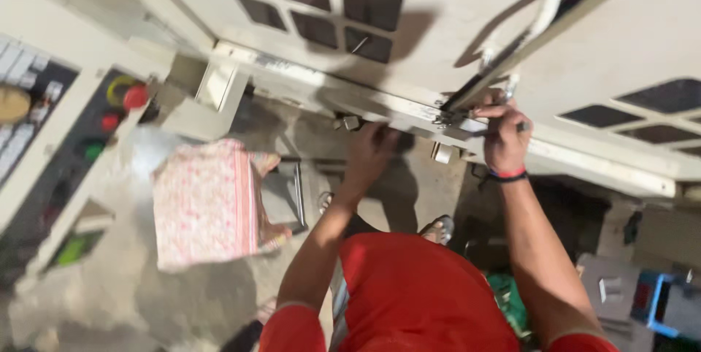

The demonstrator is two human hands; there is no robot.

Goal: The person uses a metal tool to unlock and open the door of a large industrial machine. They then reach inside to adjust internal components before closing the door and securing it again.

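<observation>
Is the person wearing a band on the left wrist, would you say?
No, the red and black band sits on the right hand wrist.

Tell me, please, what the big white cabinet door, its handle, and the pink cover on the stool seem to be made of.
The cabinet door looks like sheet metal painted matte white: flat panels with dark cut-out vent openings. Its handle seems to be a painted metal bar, though blur leaves this open. The pink cover appears to be soft printed cloth, since it drapes and wrinkles at its edges.

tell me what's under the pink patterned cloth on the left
The pink patterned cloth drapes over a seat or stool; only a grey surface with a metal bar shows at its right edge. The cloth hides the rest, legs included. Grey concrete floor lies around it.
</observation>
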